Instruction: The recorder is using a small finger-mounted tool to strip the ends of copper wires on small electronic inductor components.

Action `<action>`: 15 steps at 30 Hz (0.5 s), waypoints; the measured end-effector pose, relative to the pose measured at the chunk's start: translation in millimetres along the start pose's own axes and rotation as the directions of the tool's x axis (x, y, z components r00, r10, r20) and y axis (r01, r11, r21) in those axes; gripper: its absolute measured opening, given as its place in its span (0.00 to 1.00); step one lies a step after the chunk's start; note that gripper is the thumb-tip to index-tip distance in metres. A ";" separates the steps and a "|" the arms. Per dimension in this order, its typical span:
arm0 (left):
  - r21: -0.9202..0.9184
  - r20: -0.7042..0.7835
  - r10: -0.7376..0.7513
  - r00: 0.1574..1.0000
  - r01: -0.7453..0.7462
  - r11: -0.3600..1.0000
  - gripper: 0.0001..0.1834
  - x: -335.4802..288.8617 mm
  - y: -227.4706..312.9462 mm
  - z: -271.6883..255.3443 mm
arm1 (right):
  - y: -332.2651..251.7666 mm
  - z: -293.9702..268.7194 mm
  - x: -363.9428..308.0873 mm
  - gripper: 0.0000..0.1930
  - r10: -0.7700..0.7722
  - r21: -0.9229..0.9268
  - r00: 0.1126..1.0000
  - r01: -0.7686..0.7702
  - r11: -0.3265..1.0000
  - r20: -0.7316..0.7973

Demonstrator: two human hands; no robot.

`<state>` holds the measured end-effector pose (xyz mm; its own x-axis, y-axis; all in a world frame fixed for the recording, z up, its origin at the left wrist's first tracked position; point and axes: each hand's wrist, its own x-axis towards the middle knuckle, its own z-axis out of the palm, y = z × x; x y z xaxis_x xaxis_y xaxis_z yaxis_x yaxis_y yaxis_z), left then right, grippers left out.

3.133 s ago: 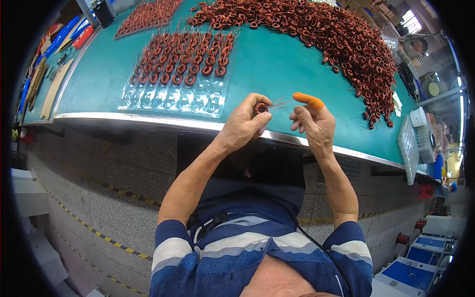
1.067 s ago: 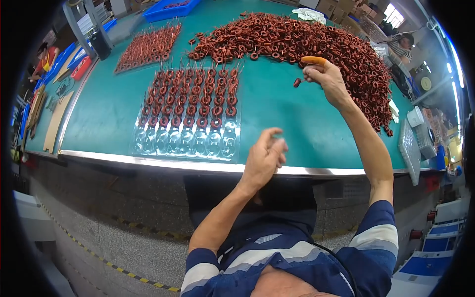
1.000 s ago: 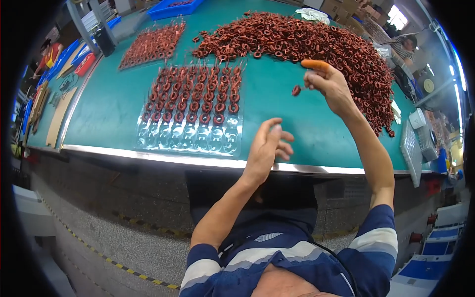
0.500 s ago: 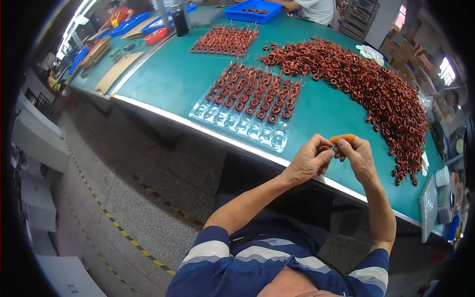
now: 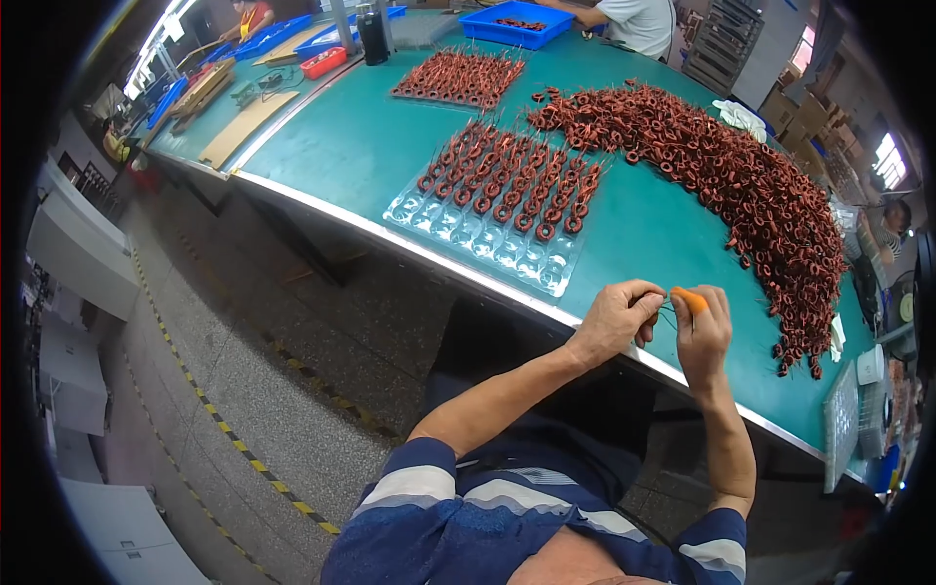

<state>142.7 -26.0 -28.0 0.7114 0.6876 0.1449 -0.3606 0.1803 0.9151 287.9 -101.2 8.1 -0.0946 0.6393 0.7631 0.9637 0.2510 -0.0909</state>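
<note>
Hovering just over the near edge of the green desk (image 5: pixel 370 146), the left hand (image 5: pixel 616 322) and right hand (image 5: pixel 704 336) are brought close together, fingertips nearly meeting. An orange finger cot (image 5: pixel 688 299) is worn on the right index finger. Thin wire leads (image 5: pixel 665 312) are seen between the two grips; both grips are narrowed to a pinch, and a small coil appears to be held in the left one, though it is mostly hidden by the fingers. A clear blister tray (image 5: pixel 492 239) is laid just beyond the hands, to the left; its far rows are filled with copper-wound toroid coils (image 5: pixel 517 180), its near pockets are bare. A large heap of loose coils (image 5: pixel 751 185) is spread along the right side of the desk. A second filled tray (image 5: pixel 460 78) is set farther back, and a blue bin (image 5: pixel 517 21) is placed at the far edge beside another person's sleeve (image 5: pixel 639 21).
</note>
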 end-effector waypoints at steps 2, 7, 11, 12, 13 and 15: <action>-0.034 -0.005 -0.015 1.000 0.014 0.999 0.13 2.6 3.1 -2.1 | -5.8 -5.1 2.4 0.06 -0.065 -0.061 0.998 0.064 0.996 -0.021; -0.222 0.050 -0.101 0.994 0.109 0.969 0.12 7.4 -1.6 0.3 | -15.5 -8.5 -0.6 0.08 -0.281 -0.204 0.959 0.267 0.942 -0.039; -0.275 0.029 -0.037 0.999 0.044 0.960 0.13 16.9 -7.5 2.6 | -8.0 -7.3 6.2 0.09 -0.260 -0.167 0.965 0.252 0.953 -0.029; -0.309 0.002 -0.035 0.999 0.034 0.951 0.12 17.6 -7.9 4.2 | -7.5 -8.1 5.2 0.09 -0.260 -0.169 0.965 0.252 0.953 -0.028; -0.327 0.034 -0.044 0.998 0.053 0.943 0.11 15.7 -7.1 2.0 | -10.1 -6.8 4.8 0.10 -0.120 -0.057 0.992 0.118 0.991 -0.042; -0.293 0.065 -0.044 0.997 0.061 0.954 0.11 13.5 -5.6 0.8 | -15.3 -5.8 7.6 0.09 0.089 0.057 0.995 -0.086 0.995 -0.054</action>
<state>154.8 -18.2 -30.8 0.7643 0.6320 0.1286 -0.4773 0.4202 0.7718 273.9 -104.4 18.9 0.0048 0.6187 0.7856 0.9526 0.2362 -0.1919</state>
